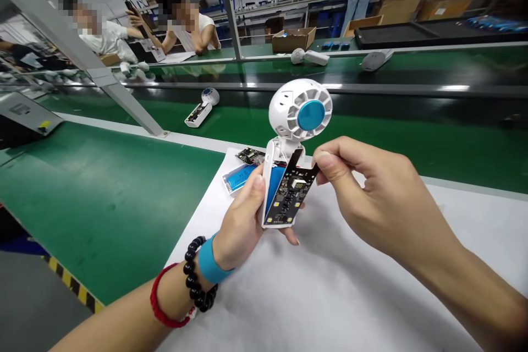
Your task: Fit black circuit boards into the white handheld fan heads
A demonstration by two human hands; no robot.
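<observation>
My left hand (243,209) is wrapped round the white handle of a small handheld fan (281,110), held upright with its round head on top. A blue disc marks the centre of the head. In the open handle, part of a blue battery (273,190) shows. A black circuit board (291,192) leans tilted out of the handle, its lower end still at the handle's base. My right hand (350,176) pinches the board's upper right corner between thumb and forefinger. Behind my left hand, another open handle with a blue battery (242,177) and a loose circuit board (249,155) lie on white paper.
White paper (330,297) covers part of the green bench (124,187). Beyond a pale rail, another opened fan (202,109) lies on the green conveyor belt (165,102). More fans, a cardboard box (293,39) and co-workers are farther back. A slanted metal post (119,93) stands at left.
</observation>
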